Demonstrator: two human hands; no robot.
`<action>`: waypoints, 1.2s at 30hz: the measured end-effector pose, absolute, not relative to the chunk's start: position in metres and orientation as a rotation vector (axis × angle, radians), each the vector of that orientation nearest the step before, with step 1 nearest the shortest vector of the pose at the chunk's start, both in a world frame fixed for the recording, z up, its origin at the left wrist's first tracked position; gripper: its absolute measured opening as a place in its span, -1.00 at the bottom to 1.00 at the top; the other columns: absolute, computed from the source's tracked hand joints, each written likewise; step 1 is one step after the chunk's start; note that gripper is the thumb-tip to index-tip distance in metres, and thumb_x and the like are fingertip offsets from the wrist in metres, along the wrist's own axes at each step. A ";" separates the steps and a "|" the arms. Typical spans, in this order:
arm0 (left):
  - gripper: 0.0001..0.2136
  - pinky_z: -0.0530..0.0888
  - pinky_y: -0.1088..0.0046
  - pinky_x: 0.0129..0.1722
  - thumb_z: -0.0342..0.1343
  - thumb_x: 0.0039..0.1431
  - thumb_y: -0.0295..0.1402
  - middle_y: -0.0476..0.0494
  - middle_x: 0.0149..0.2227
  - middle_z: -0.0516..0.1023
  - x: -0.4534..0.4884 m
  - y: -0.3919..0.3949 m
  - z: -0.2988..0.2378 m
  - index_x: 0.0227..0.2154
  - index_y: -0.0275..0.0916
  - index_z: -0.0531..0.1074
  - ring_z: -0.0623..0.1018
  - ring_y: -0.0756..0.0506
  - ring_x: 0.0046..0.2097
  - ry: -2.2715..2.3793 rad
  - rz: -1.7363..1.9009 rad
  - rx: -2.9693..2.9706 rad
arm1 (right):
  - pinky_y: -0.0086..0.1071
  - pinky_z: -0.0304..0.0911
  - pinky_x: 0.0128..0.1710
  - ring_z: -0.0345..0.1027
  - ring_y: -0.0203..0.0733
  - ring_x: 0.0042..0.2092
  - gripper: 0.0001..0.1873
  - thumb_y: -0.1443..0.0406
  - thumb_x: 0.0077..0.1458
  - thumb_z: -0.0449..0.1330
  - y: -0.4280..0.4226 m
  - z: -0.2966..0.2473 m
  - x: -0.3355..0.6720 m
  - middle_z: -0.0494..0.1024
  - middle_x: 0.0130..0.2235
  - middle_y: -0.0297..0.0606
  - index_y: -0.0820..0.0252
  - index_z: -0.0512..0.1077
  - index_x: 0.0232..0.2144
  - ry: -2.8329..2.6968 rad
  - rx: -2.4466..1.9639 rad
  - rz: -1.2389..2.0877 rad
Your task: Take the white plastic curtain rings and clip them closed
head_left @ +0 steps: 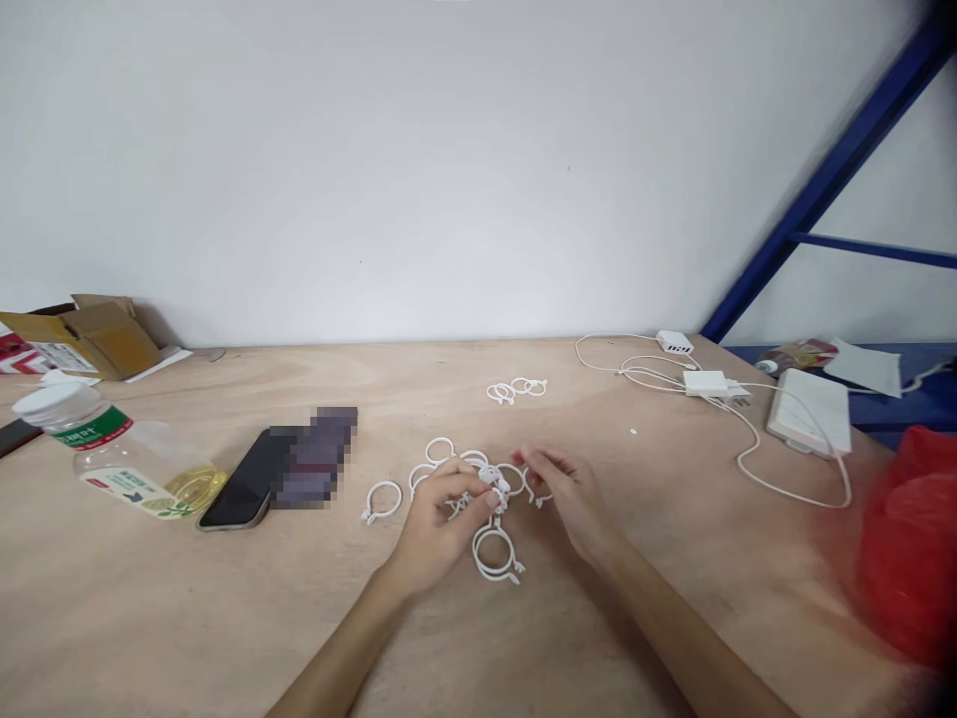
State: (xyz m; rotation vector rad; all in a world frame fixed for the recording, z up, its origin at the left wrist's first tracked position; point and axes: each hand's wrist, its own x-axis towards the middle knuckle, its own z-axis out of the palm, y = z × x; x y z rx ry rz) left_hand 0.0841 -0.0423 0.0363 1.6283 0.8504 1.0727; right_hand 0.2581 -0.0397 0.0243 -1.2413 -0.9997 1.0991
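Observation:
My left hand [438, 519] pinches a white plastic ring piece [498, 496] between thumb and fingers, over a loose pile of similar rings. Each ring carries small tabs on its rim. Just right of the pile, my right hand [572, 494] has its fingers pressed together, and what they hold is too small to make out. A white ring [536, 489] shows beneath those fingers. Below the left fingertips lie overlapping rings [494, 553], and a single ring [385, 499] rests to the left. Part of the pile is hidden behind my left hand.
Farther back sits a small group of rings [515, 390]. On the left are a phone [243, 489], a plastic bottle [112, 454] and a cardboard box [112, 339]. White cables with an adapter [705, 384], a white box [811, 414] and a red bag [908, 548] occupy the right.

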 end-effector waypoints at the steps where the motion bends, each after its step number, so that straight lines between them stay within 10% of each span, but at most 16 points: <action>1: -0.86 0.28 0.37 -0.26 0.12 0.12 -0.34 -0.11 -0.42 0.41 0.084 -0.043 0.034 -0.48 -0.24 0.52 0.39 -0.07 -0.31 0.933 1.097 1.824 | -0.36 0.15 -0.35 0.29 -0.19 -0.35 -0.72 0.07 -0.08 0.26 -0.031 0.021 0.265 0.51 -0.42 -0.27 0.18 0.54 -0.49 -1.031 -1.305 0.994; 12: -0.92 0.30 0.32 -0.27 0.13 0.01 -0.45 -0.13 -0.36 0.46 0.085 -0.046 0.026 -0.39 -0.21 0.49 0.41 -0.10 -0.29 1.067 1.056 2.321 | -0.17 0.17 -0.12 0.39 0.04 -0.08 -0.48 0.33 0.09 0.00 0.059 0.000 0.287 0.53 -0.07 -0.09 0.06 0.29 0.13 -1.726 -1.983 0.363; 26: -0.89 0.33 0.33 -0.26 0.04 0.12 -0.44 -0.15 -0.36 0.46 0.083 -0.044 0.024 -0.36 -0.21 0.47 0.42 -0.10 -0.27 1.075 1.120 2.253 | -0.33 0.20 -0.21 0.35 -0.14 -0.22 -0.62 0.11 0.22 -0.09 0.052 -0.005 0.284 0.48 -0.19 -0.12 0.20 0.42 -0.29 -1.580 -1.837 0.189; 36: -0.75 0.36 0.39 -0.23 -0.05 0.25 -0.29 -0.20 -0.12 0.45 0.085 -0.046 0.033 -0.07 -0.19 0.37 0.42 -0.08 -0.22 1.062 1.200 1.907 | -0.47 -0.11 -0.65 0.01 -0.40 -0.61 -0.58 -0.03 0.02 0.18 -0.049 0.029 0.252 0.29 -0.58 -0.41 0.20 0.34 -0.56 -1.159 -1.145 1.234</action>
